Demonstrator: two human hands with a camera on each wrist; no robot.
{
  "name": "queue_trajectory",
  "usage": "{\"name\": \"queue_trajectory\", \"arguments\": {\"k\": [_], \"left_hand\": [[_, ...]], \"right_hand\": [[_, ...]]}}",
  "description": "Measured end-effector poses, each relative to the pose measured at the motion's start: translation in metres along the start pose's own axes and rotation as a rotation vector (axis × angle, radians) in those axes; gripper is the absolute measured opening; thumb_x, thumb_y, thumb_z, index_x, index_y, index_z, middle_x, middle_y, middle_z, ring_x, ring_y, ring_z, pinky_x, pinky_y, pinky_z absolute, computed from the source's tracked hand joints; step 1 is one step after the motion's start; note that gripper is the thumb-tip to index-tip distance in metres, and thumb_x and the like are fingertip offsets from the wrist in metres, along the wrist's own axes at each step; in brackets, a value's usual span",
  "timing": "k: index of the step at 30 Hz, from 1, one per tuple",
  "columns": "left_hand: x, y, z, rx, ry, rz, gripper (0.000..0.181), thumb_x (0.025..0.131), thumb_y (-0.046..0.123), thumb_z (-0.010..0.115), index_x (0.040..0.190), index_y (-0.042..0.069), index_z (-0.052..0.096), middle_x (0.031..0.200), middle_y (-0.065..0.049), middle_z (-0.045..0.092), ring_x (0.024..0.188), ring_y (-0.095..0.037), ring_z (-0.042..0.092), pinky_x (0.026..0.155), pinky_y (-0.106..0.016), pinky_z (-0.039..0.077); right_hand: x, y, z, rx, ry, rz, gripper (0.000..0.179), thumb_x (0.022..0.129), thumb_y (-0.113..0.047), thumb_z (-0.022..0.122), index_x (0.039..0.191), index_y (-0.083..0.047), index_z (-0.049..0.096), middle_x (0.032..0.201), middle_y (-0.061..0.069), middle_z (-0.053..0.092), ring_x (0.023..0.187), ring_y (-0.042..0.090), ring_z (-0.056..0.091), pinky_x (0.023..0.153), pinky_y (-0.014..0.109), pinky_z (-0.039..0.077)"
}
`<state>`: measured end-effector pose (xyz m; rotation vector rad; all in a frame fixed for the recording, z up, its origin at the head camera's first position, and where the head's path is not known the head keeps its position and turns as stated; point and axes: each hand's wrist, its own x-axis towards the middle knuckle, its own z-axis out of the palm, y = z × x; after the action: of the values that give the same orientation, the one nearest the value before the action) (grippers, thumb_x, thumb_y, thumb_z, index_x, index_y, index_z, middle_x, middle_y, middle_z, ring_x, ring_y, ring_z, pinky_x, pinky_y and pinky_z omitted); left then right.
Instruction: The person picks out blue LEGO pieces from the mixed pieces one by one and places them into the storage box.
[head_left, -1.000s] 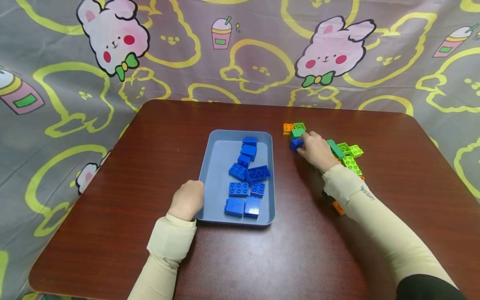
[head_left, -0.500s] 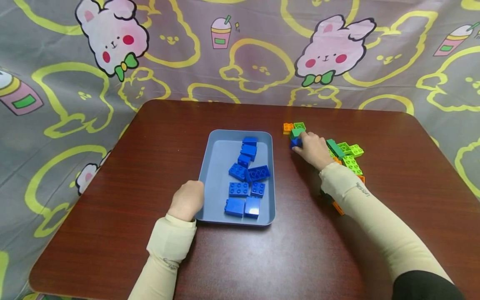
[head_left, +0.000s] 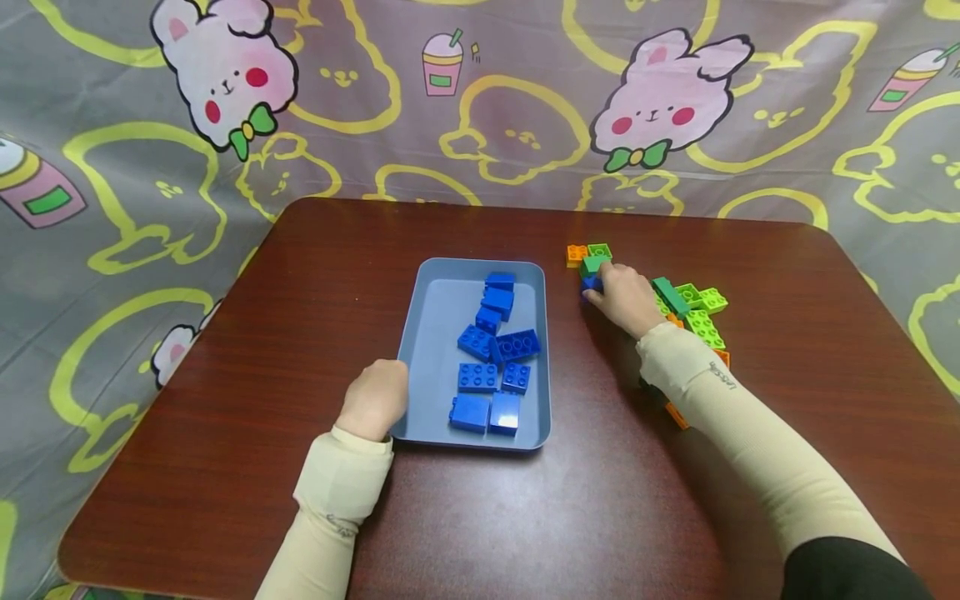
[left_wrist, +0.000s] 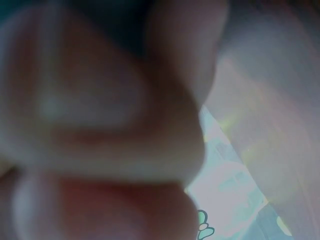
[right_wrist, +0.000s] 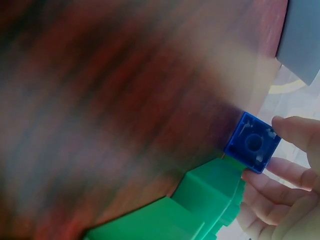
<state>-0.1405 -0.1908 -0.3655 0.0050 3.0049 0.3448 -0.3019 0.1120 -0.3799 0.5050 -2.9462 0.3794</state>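
My right hand (head_left: 632, 298) reaches to the far right of the table and pinches a small blue brick (right_wrist: 245, 131) between thumb and fingertips. In the right wrist view that brick's hollow underside faces the camera. Green bricks (right_wrist: 207, 185) lie right beside it. My left hand (head_left: 373, 402), its fingers curled, holds the left rim of the blue-grey tray (head_left: 427, 350) close to the near corner. Curled, blurred fingers (left_wrist: 100, 100) fill most of the left wrist view. Several blue bricks (head_left: 477, 377) lie in the tray, mostly along its right half.
An orange brick (head_left: 576, 255) and a lime green brick (head_left: 599, 251) sit just beyond my right hand. Under and beside the right forearm spreads a pile of lime green bricks (head_left: 703, 329), a dark green brick (head_left: 670, 296) and orange ones. A patterned cloth (head_left: 517, 125) hangs behind the table.
My right hand has shifted slightly left around the blue brick, covering more of it, and the sleeve has moved a little left. The left hand and tray stay in place.
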Motion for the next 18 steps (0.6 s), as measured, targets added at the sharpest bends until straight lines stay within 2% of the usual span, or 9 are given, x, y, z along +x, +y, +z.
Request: {"name": "queue_trajectory", "arguments": {"k": [11, 18], "left_hand": [[0.0, -0.001, 0.001, 0.004, 0.001, -0.004, 0.023, 0.085, -0.007, 0.042, 0.076, -0.007, 0.064, 0.074, -0.021, 0.06, 0.064, -0.029, 0.059, 0.05, -0.041, 0.047], [-0.001, -0.001, 0.001, 0.001, 0.012, 0.002, 0.024, 0.085, -0.008, 0.042, 0.075, -0.006, 0.063, 0.072, -0.021, 0.06, 0.062, -0.029, 0.059, 0.049, -0.04, 0.047]], "right_hand": [[0.0, -0.003, -0.003, 0.068, 0.079, -0.043, 0.025, 0.08, -0.014, 0.066, 0.09, 0.007, 0.054, 0.084, 0.02, 0.052, 0.075, 0.032, 0.052, 0.066, 0.044, 0.045], [0.0, -0.013, -0.011, 0.116, 0.103, -0.062, 0.025, 0.08, -0.01, 0.064, 0.095, 0.008, 0.056, 0.089, 0.02, 0.051, 0.08, 0.032, 0.053, 0.072, 0.044, 0.046]]}}
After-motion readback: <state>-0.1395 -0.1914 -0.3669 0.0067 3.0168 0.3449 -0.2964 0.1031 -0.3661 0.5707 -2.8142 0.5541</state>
